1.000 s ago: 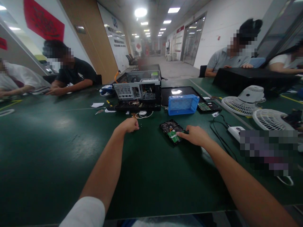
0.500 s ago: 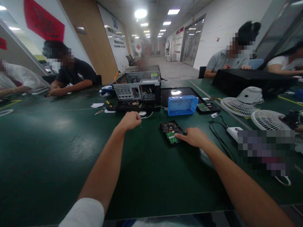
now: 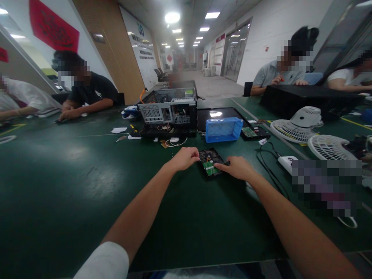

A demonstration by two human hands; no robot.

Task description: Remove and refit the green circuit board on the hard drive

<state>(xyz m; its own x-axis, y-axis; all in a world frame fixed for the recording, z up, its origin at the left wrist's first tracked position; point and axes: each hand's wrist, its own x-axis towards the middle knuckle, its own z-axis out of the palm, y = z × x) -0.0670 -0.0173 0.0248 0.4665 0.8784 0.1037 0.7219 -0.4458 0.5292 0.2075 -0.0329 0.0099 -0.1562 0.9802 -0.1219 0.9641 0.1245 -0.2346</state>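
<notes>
A black hard drive (image 3: pixel 209 157) with a small green circuit board (image 3: pixel 209 169) lies on the green table in front of me. My right hand (image 3: pixel 236 167) grips its right edge, the thumb resting on top by the board. At the drive's left edge is my left hand (image 3: pixel 186 158), its fingers closed together in a pinch. What those fingers hold, if anything, is too small to make out. Several tiny bits lie just beyond my left hand.
An opened computer case (image 3: pixel 168 110) stands ahead, with a white cable (image 3: pixel 177 144) before it. Right of it are a blue plastic bin (image 3: pixel 223 131), another circuit-board part (image 3: pixel 255 133), a white fan (image 3: pixel 302 124) and a power strip (image 3: pixel 286 162). Other people sit across the table.
My left hand has moved right and slightly nearer, from in front of the computer case to the hard drive's left edge. My right hand keeps its grip on the drive.
</notes>
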